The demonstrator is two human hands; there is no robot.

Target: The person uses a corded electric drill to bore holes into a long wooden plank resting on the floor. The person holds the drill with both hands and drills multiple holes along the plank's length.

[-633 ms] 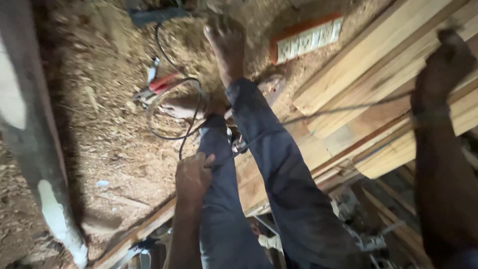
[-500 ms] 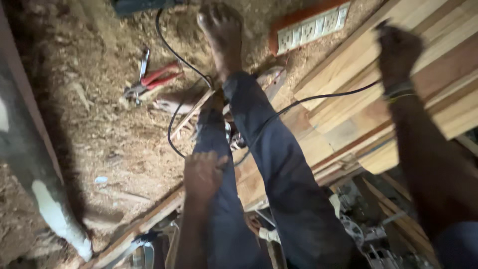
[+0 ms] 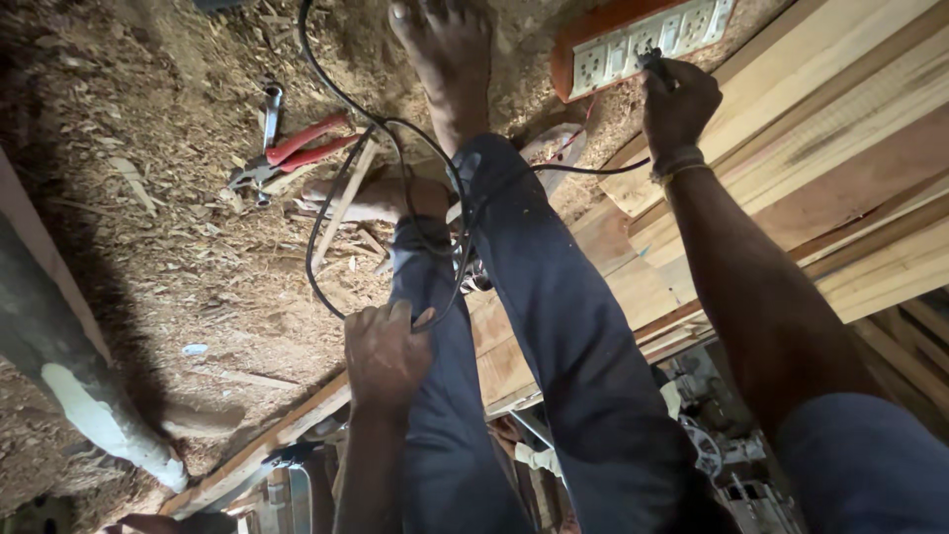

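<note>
My right hand (image 3: 680, 104) is stretched out to the upper right, fingers closed on a black plug (image 3: 654, 64) at the white socket strip (image 3: 647, 44) on an orange board. A black cable (image 3: 341, 183) runs from the plug across my dark trouser legs (image 3: 554, 326) and loops over the sawdust floor. My left hand (image 3: 386, 351) rests on my left thigh and pinches a lower part of that cable. My bare feet (image 3: 445, 49) stand on the sawdust.
Red-handled pliers (image 3: 297, 148) and a metal spanner (image 3: 271, 104) lie on the sawdust at upper left. Stacked wooden planks (image 3: 840, 129) fill the right. A pale post (image 3: 69, 386) leans at the left edge. Machine parts (image 3: 722, 465) show at the bottom.
My right hand moved left and up from over the planks to the socket strip with the plug. The view has shifted, and the cable now drapes across my legs.
</note>
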